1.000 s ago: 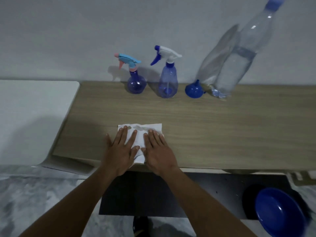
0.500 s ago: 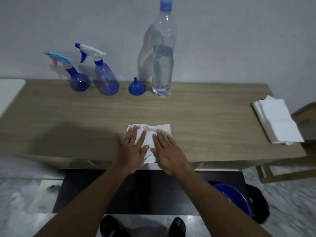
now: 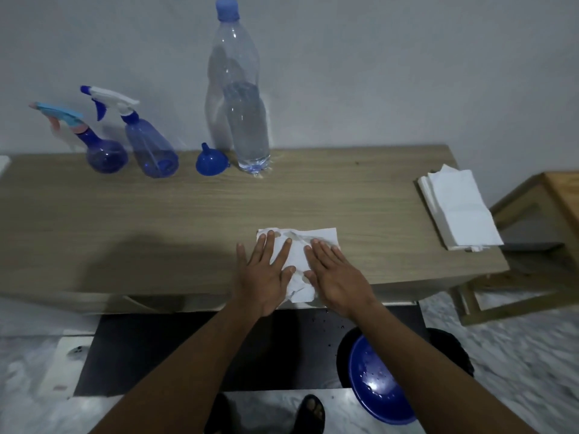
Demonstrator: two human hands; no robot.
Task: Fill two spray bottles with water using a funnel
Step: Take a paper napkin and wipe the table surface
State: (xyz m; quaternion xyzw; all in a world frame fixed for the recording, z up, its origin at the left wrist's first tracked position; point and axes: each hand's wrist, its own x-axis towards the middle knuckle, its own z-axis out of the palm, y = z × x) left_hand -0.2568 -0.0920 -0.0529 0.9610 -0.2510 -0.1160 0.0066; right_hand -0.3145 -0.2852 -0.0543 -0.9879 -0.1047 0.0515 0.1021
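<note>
while flat, unclenched on tissue (image 3: 317, 243), left hand (image 3: 263, 278) and right hand (image 3: 339, 278), funnel (image 3: 210, 161) well beyond

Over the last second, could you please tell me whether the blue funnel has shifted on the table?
No. The funnel sits mouth-down just left of the water bottle, at its base, as before; only the view has swung right.

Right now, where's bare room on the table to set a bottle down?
The middle of the table is bare, between the funnel and the tissue; so is the stretch between water bottle and napkin stack. The back left is crowded: round sprayer, tall sprayer.
</note>
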